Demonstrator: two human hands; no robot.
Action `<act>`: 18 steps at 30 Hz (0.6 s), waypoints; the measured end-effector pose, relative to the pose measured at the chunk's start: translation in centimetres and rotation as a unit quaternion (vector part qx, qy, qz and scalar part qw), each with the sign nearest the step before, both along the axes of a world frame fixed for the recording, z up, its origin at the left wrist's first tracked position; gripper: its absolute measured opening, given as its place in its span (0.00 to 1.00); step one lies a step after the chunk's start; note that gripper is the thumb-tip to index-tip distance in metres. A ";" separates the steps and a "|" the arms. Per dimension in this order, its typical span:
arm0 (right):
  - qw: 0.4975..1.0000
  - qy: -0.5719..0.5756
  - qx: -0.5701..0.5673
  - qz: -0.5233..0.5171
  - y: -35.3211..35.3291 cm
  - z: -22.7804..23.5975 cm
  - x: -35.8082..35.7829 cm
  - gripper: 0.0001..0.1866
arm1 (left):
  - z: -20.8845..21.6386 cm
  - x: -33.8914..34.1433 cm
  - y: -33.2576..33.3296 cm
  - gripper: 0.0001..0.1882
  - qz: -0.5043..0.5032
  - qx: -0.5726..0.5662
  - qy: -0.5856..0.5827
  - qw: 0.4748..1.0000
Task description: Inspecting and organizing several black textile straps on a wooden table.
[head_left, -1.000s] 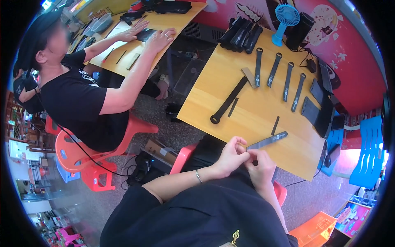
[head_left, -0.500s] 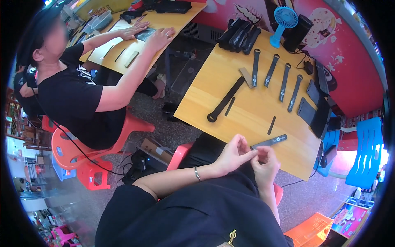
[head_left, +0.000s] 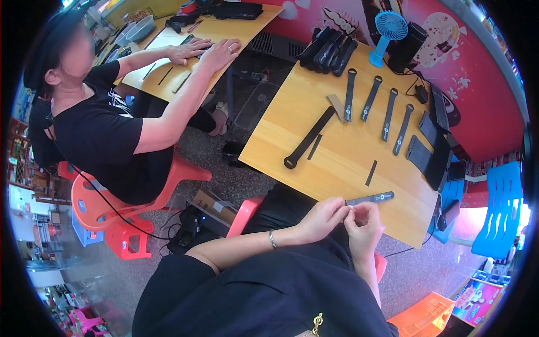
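Note:
My left hand [head_left: 324, 220] and my right hand [head_left: 364, 226] meet over the table's front edge, both closed in a pinch. Between their fingertips is the near end of a dark strap [head_left: 370, 199] with a rounded far end and pale print. A tiny pale bit shows at the pinch, too small to name. Just beyond lies a short black strip [head_left: 371, 173]. Further left are a longer black strap [head_left: 309, 137] with a ring-shaped end and another short black strip [head_left: 315, 147].
Several ring-ended straps lie in a row, one of them a black strap [head_left: 369, 99]. Behind them are a pile of bundled black straps [head_left: 327, 51], a blue fan [head_left: 387, 36] and a black box-like device [head_left: 407, 46]. A co-worker [head_left: 101, 112] sits at the left table [head_left: 255, 17].
My hands stay pinched together; the left has dropped slightly and the held strap has swung flatter. The co-worker's hands have shifted over their dark piece.

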State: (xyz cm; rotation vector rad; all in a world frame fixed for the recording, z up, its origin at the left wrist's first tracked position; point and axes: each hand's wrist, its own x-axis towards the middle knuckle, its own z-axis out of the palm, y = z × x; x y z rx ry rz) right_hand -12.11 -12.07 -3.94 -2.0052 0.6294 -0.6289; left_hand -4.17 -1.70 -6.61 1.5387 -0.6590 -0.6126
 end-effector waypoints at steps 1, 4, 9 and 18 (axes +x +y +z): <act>1.000 0.000 0.000 0.000 0.0 0.0 0.0 0.09 | 0.0 0.0 0.0 0.12 0.000 0.000 0.000 1.000; 1.000 0.004 0.002 0.003 -0.1 0.2 -0.3 0.08 | -0.2 0.0 0.1 0.11 -0.001 -0.004 -0.048 0.999; 0.999 -0.030 0.011 0.018 0.2 0.7 -1.1 0.08 | 0.2 0.5 0.5 0.10 -0.047 -0.064 -0.103 0.992; 0.989 -0.066 0.112 0.074 -0.2 1.1 -1.8 0.15 | 1.4 0.7 1.1 0.09 -0.055 -0.072 -0.110 0.990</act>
